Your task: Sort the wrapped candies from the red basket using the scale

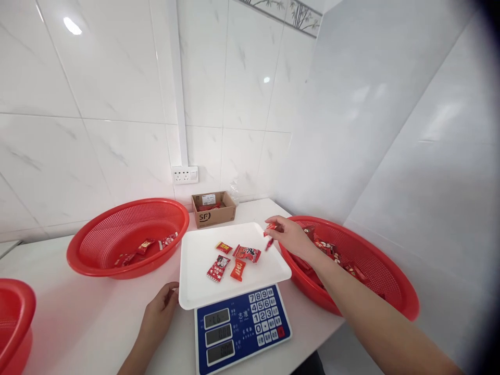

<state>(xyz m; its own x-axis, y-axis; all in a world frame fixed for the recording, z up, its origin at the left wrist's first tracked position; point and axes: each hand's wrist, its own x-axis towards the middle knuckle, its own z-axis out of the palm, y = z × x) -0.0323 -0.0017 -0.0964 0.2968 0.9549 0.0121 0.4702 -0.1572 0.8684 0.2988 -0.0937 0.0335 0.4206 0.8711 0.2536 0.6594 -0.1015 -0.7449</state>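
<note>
My right hand [287, 234] is over the right edge of the white tray [195, 291], its fingers pinched on a red-wrapped candy [270, 227]. Just below the fingertips is a small dark red candy [269, 244]. Several wrapped pieces lie on the tray: a yellow-and-red one [224, 247], a larger red packet [247, 253], an orange-red one [238, 270] and a red-and-white one [217, 268]. The tray sits on a blue scale [242, 328]. My left hand [161, 307] rests on the table by the tray's left edge, fingers curled; whether it holds anything is hidden.
A red basket [125, 213] with a few packets stands at the left, another basket [406, 302] with several packets at the right. Part of a third basket [19, 307] shows at the left edge. A cardboard box [214, 214] stands behind the tray, near the wall.
</note>
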